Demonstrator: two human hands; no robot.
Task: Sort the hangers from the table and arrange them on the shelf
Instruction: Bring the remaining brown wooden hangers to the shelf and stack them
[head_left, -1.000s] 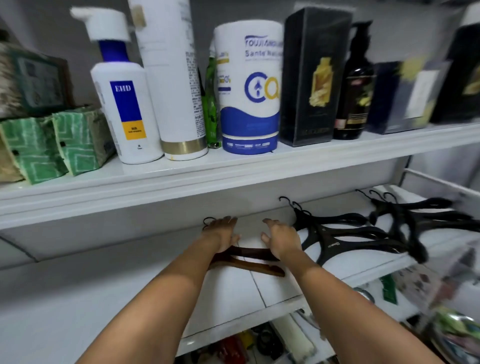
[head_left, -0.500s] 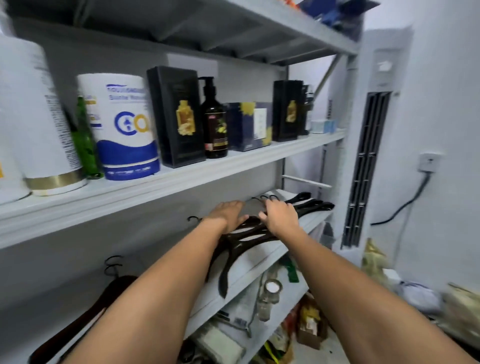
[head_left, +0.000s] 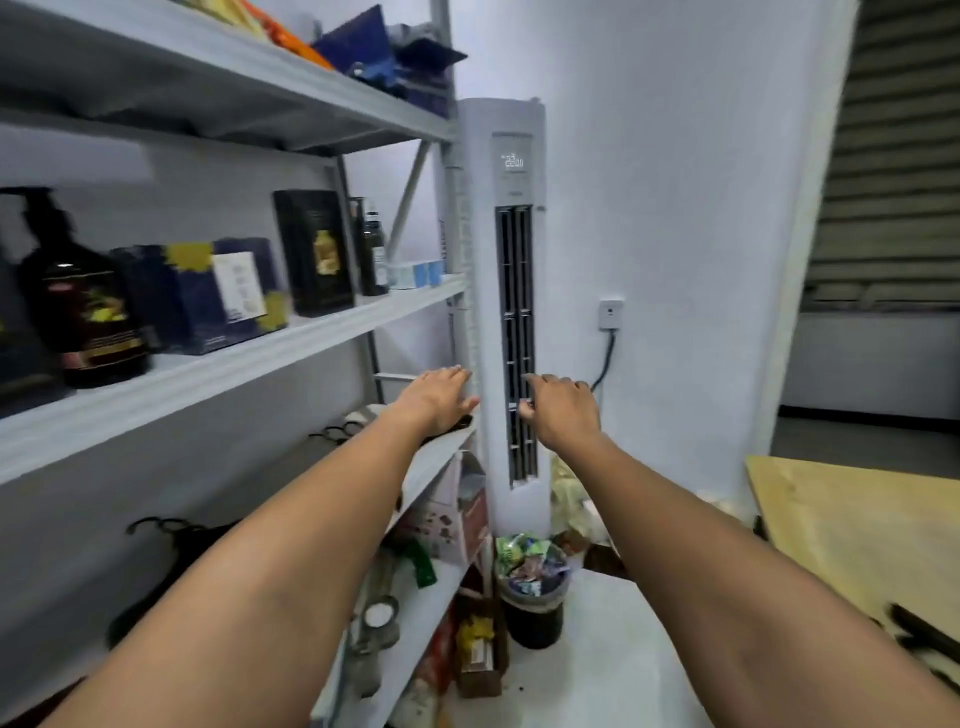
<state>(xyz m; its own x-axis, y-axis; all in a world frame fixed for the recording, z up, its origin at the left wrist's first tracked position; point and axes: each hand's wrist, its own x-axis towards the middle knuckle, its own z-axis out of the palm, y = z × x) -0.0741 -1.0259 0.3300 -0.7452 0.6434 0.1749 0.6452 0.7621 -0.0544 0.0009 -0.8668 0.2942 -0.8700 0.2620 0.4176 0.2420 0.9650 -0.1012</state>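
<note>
Black hangers (head_left: 338, 432) lie at the far end of the lower shelf (head_left: 434, 462), hooks toward the wall, and a second stack of hangers (head_left: 171, 538) sits further back along the same board. Half a second ago both hands pressed on the black pile. Now the left hand (head_left: 437, 401) hovers flat over its end, fingers straight and gripping nothing; whether the palm touches it I cannot tell. The right hand (head_left: 563, 413) has come off the shelf and hangs in the air before the white tower air conditioner (head_left: 478, 312), fingers loosely spread, holding nothing. The view has swung right: the blue-and-white paper roll is gone from sight, and a plywood bench (head_left: 857, 535) now shows at the right edge. White digits glow on the air conditioner's display (head_left: 511, 162), too smeared to read. On the shelf above, the labels on the dark pump bottle (head_left: 83, 312), the navy box (head_left: 208, 296) and the black box (head_left: 314, 254) are blurred beyond reading.
</note>
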